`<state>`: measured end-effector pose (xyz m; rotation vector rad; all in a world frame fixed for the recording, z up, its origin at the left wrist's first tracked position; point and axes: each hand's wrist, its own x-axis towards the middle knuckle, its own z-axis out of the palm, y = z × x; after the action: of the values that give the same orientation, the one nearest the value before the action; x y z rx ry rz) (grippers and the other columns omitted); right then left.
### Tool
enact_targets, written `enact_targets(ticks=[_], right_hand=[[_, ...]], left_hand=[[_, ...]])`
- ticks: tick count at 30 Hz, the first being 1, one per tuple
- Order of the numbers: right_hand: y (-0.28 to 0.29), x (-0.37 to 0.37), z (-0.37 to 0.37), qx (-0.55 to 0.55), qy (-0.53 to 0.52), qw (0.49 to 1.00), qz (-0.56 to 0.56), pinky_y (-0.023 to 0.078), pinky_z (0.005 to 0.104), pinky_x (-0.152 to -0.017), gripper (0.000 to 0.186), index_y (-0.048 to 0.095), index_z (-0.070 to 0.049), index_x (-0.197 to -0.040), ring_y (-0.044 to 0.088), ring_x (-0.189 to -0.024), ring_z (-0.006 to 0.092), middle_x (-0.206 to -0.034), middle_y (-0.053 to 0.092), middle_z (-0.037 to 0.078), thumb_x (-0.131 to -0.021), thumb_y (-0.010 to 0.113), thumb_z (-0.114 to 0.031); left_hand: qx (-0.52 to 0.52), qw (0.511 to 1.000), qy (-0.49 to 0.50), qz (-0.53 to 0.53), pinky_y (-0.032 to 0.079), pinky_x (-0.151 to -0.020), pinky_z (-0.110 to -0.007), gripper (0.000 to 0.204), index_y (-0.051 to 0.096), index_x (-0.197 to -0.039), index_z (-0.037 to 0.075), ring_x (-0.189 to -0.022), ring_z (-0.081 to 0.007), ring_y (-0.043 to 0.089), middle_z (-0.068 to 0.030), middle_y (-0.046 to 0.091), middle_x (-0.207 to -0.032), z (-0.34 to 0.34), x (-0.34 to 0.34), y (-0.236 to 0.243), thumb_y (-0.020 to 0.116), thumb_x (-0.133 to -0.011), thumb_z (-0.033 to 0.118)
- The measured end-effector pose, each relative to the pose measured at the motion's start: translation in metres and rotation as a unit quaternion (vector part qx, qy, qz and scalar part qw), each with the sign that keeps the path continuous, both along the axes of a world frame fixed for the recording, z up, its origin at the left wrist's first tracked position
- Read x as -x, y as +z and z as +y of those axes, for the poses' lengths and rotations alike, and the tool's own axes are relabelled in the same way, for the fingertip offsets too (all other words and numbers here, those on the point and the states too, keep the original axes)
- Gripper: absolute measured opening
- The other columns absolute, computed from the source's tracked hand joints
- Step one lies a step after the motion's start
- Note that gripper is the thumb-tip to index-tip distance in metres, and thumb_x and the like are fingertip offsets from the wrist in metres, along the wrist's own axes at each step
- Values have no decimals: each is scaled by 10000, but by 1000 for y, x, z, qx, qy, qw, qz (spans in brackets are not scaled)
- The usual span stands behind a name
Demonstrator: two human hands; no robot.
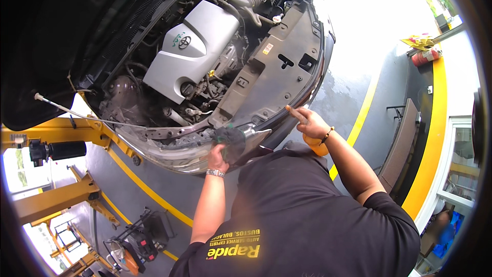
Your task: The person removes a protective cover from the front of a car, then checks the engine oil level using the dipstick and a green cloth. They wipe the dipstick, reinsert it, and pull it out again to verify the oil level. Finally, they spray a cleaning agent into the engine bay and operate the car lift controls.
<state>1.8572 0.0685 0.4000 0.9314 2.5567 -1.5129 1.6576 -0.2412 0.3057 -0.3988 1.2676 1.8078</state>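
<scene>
My left hand [218, 160] is closed on a dark cloth [229, 139], which lies against the front corner of a car near the headlight [192, 161]. A metal watch sits on that wrist. In my right hand [313, 124] is an orange spray bottle [316, 146], gripped at its neck, with its nozzle pointing over the front edge of the car. A beaded bracelet circles the right wrist. Beyond both hands is the open engine bay, with a silver engine cover [189, 48] and a black radiator cover panel [271, 66].
A hood prop rod [77, 113] slants up on the left under the raised hood [36, 46]. Yellow lift arms [56, 200] stand at left, with a wheeled machine [141, 241] on the floor. A brown bench [400, 146] and a red fire extinguisher [425, 57] are at right.
</scene>
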Motion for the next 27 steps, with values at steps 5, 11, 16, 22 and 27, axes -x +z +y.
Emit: enact_targets(ticks=[5,11,16,22,27], right_hand=[[-1,-7,29,-35,4,996,-78,485,391,-824,269,630,-6,-954,608,-911,339,-912,621,156,-706,637,-111],[9,-10,81,32,21,999,-22,485,374,-827,339,629,-23,-1051,604,-901,306,-939,604,143,-715,624,-72],[25,8,124,-1,85,984,154,496,352,-736,200,577,-19,-930,606,-760,264,-791,582,101,-740,615,-64],[50,49,192,20,222,933,281,460,372,-910,462,555,-23,-1207,591,-1056,325,-1112,587,168,-756,641,-67],[23,79,225,29,377,909,178,479,412,-782,426,576,-9,-1180,580,-920,368,-974,575,160,-767,639,-90]], left_hand=[[-3,1000,16,-27,524,-907,-377,349,615,-1112,19,-989,-242,655,-85,671,-1057,12,-3,3,506,-783,61],[-57,996,67,-5,536,-908,-408,398,587,-1174,11,-1003,-272,662,-106,668,-1097,25,-7,2,505,-788,59],[57,982,36,179,388,-1072,-366,633,600,-1289,116,-1332,-289,429,-147,475,-1418,82,-32,38,412,-729,-111],[206,850,-298,381,355,-1102,-386,455,682,-1183,136,-1357,-343,410,-208,461,-1425,191,-68,8,540,-768,15],[208,784,-341,476,329,-1125,-426,819,499,-1381,141,-1371,-390,361,-259,288,-1512,322,-105,24,836,-680,396]])
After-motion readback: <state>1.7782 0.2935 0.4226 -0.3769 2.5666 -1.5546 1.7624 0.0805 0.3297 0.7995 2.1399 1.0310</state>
